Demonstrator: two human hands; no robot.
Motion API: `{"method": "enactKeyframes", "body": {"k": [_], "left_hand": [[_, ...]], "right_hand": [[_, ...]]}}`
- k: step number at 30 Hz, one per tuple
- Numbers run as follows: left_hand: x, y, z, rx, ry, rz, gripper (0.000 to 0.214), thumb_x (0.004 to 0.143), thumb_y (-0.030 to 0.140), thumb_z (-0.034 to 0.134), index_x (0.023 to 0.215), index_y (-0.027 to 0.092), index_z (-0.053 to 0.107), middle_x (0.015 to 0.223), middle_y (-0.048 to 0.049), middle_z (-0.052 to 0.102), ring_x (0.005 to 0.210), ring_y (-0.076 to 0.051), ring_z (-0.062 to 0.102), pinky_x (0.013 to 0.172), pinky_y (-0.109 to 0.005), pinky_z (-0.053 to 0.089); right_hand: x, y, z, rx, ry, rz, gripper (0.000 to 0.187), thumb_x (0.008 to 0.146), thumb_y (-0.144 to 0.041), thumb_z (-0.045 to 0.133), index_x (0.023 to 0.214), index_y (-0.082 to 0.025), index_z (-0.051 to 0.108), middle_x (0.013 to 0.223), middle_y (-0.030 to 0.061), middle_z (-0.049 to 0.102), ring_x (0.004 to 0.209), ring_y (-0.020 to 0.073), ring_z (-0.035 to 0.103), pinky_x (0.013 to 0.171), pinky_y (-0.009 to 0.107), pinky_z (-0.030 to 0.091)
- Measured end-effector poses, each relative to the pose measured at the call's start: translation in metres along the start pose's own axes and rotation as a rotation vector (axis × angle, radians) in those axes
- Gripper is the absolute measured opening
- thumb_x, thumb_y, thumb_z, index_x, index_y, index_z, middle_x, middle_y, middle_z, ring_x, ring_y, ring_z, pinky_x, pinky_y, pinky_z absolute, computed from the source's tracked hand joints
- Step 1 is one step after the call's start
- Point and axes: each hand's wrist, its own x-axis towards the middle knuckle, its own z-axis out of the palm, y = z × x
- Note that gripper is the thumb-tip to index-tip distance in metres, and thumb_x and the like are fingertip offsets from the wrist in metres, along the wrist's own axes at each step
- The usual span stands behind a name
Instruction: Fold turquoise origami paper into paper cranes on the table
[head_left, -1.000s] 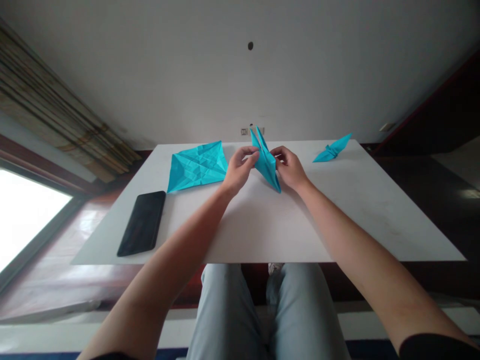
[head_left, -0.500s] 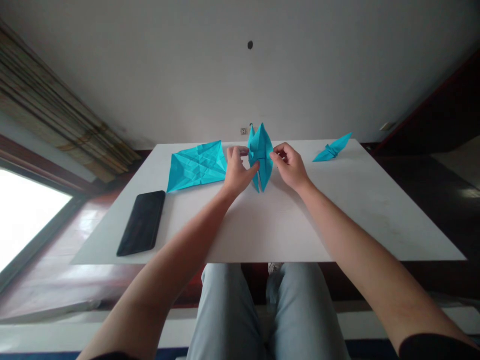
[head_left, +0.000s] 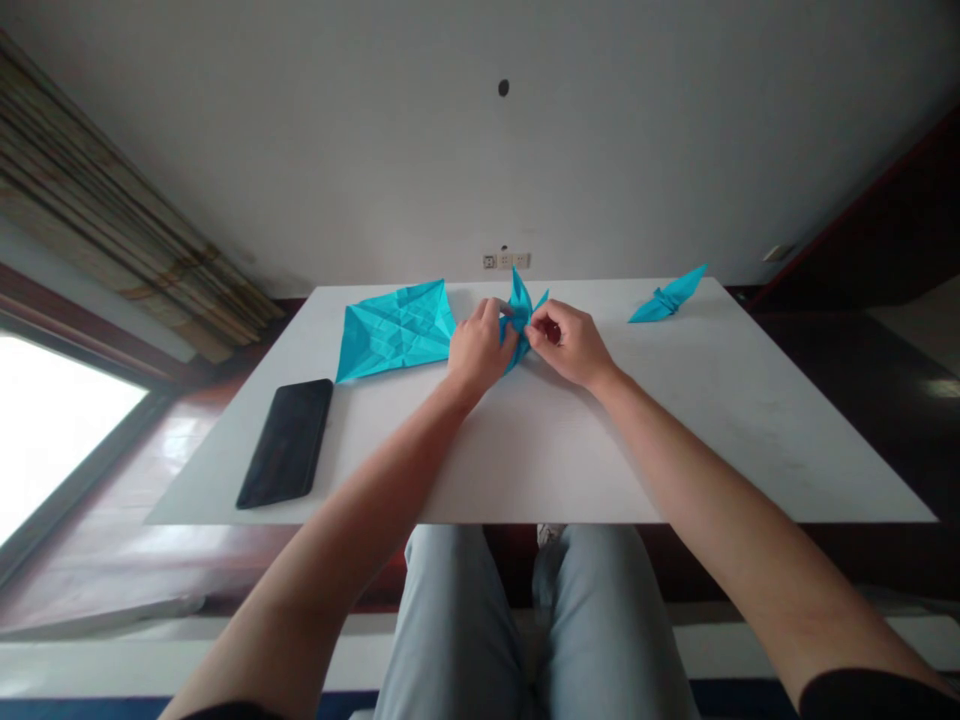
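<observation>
A folded blue origami paper (head_left: 519,300) stands between my hands over the far middle of the white table, with several points sticking up. My left hand (head_left: 481,345) grips its left side, thumb in front and fingers bent over it. My right hand (head_left: 568,342) pinches the right side between thumb and forefinger. Much of the paper's lower part is hidden behind the fingers. Just left of my left hand lies a creased, opened-out blue sheet (head_left: 397,332). Off to the right rests another folded blue paper piece (head_left: 666,298), pointed at both ends.
A black phone or tablet (head_left: 286,443) lies at the left front of the white table (head_left: 540,460). The table's back edge is close to a wall with sockets (head_left: 506,261). A curtain (head_left: 112,200) hangs at the left.
The origami paper has turned and its flaps have spread, so it looks lower and less upright. My right hand has moved left, closer to my left hand.
</observation>
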Motion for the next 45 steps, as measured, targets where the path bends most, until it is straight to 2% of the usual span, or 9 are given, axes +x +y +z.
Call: {"method": "enactKeyframes", "body": {"k": [5, 10, 17, 23, 29, 34, 38, 43, 45], "left_hand": [[0.001, 0.003, -0.004, 0.032, -0.029, 0.012, 0.013, 0.104, 0.03, 0.075, 0.115, 0.024, 0.072, 0.131, -0.0145, 0.074, 0.103, -0.029, 0.077, 0.091, -0.041, 0.062], [0.003, 0.003, -0.005, 0.094, -0.054, 0.016, 0.007, 0.108, 0.026, 0.067, 0.104, 0.023, 0.072, 0.117, -0.0132, 0.076, 0.095, -0.028, 0.076, 0.091, -0.041, 0.059], [0.006, -0.002, -0.006, 0.013, 0.016, -0.026, 0.009, 0.114, 0.028, 0.056, 0.109, 0.025, 0.063, 0.107, -0.0128, 0.082, 0.095, -0.029, 0.076, 0.095, -0.042, 0.058], [0.005, -0.009, -0.002, -0.074, 0.069, -0.075, 0.01, 0.117, 0.036, 0.053, 0.112, 0.028, 0.057, 0.091, -0.008, 0.076, 0.081, -0.028, 0.072, 0.087, -0.039, 0.057], [0.008, -0.02, 0.0, -0.214, 0.134, -0.109, 0.012, 0.116, 0.04, 0.057, 0.113, 0.029, 0.056, 0.082, -0.0038, 0.069, 0.081, -0.028, 0.071, 0.083, -0.036, 0.057], [0.01, -0.018, -0.006, -0.224, 0.139, -0.146, 0.016, 0.117, 0.044, 0.057, 0.116, 0.028, 0.06, 0.084, -0.0044, 0.068, 0.088, -0.029, 0.074, 0.089, -0.038, 0.057], [0.009, -0.011, -0.011, -0.261, 0.17, -0.081, 0.022, 0.116, 0.048, 0.06, 0.122, 0.028, 0.062, 0.089, -0.0047, 0.07, 0.092, -0.027, 0.075, 0.091, -0.037, 0.058], [0.006, 0.0, -0.009, -0.25, 0.201, -0.05, 0.023, 0.117, 0.049, 0.061, 0.123, 0.027, 0.062, 0.097, -0.0064, 0.075, 0.101, -0.028, 0.079, 0.094, -0.037, 0.058], [0.005, 0.004, -0.007, -0.235, 0.202, -0.034, 0.021, 0.117, 0.047, 0.061, 0.123, 0.027, 0.061, 0.103, -0.0074, 0.078, 0.101, -0.028, 0.079, 0.095, -0.038, 0.059]], "right_hand": [[0.0, 0.001, -0.002, -0.007, 0.001, -0.001, 0.023, 0.101, -0.046, 0.068, 0.087, -0.029, 0.061, 0.084, 0.0024, 0.069, 0.072, 0.0218, 0.057, 0.076, 0.04, 0.051], [0.0, 0.003, -0.003, -0.006, -0.002, 0.018, 0.022, 0.1, -0.045, 0.07, 0.087, -0.029, 0.062, 0.083, 0.0018, 0.069, 0.072, 0.0217, 0.058, 0.076, 0.04, 0.051], [0.002, 0.021, -0.004, -0.09, 0.163, 0.121, 0.018, 0.097, -0.036, 0.07, 0.084, -0.029, 0.059, 0.083, 0.002, 0.072, 0.072, 0.0221, 0.061, 0.073, 0.04, 0.048], [0.002, 0.033, -0.007, -0.107, 0.223, 0.155, 0.022, 0.103, -0.045, 0.069, 0.09, -0.03, 0.06, 0.089, 0.0031, 0.077, 0.073, 0.0232, 0.066, 0.075, 0.042, 0.052], [0.004, 0.035, -0.007, -0.055, 0.256, 0.12, 0.035, 0.109, -0.063, 0.066, 0.095, -0.031, 0.057, 0.096, 0.0049, 0.076, 0.078, 0.0243, 0.068, 0.079, 0.044, 0.056], [0.007, 0.034, -0.012, -0.015, 0.251, 0.088, 0.035, 0.109, -0.064, 0.068, 0.099, -0.032, 0.059, 0.1, 0.0058, 0.075, 0.083, 0.025, 0.07, 0.082, 0.045, 0.062], [0.007, 0.035, -0.016, 0.005, 0.279, 0.113, 0.034, 0.107, -0.065, 0.071, 0.105, -0.031, 0.063, 0.104, 0.0067, 0.076, 0.085, 0.0254, 0.072, 0.084, 0.046, 0.064], [0.004, 0.035, -0.002, 0.054, 0.274, 0.175, 0.046, 0.094, -0.058, 0.086, 0.125, -0.033, 0.064, 0.116, 0.0069, 0.079, 0.088, 0.0255, 0.072, 0.076, 0.042, 0.062], [0.002, 0.035, 0.005, 0.042, 0.266, 0.184, 0.045, 0.092, -0.054, 0.086, 0.124, -0.032, 0.064, 0.113, 0.0064, 0.079, 0.089, 0.026, 0.072, 0.078, 0.042, 0.062]]}}
